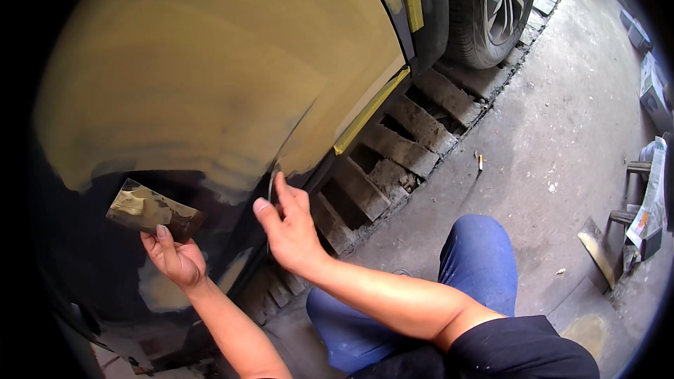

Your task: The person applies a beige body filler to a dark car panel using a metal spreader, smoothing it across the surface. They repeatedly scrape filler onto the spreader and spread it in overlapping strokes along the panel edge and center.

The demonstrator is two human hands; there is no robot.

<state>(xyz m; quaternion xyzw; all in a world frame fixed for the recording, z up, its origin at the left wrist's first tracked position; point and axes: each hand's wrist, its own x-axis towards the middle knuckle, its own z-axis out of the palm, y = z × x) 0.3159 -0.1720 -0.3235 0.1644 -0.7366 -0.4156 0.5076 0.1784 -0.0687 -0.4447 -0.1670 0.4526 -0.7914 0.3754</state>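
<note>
My left hand grips a thin rectangular plate with a dab of pale yellow paste on its left part, held in front of a dark car body. My right hand holds a thin spreader, seen almost edge-on, against the lower part of the panel. The panel is coated in mottled tan filler, with dark areas showing along its lower part. Yellow masking tape runs along the panel's lower edge.
A wheel stands at the upper right. Concrete blocks run beside the car. A cigarette lies on the floor. At the right are low stands with newspaper and a stained board. My blue-trousered knee is bent below.
</note>
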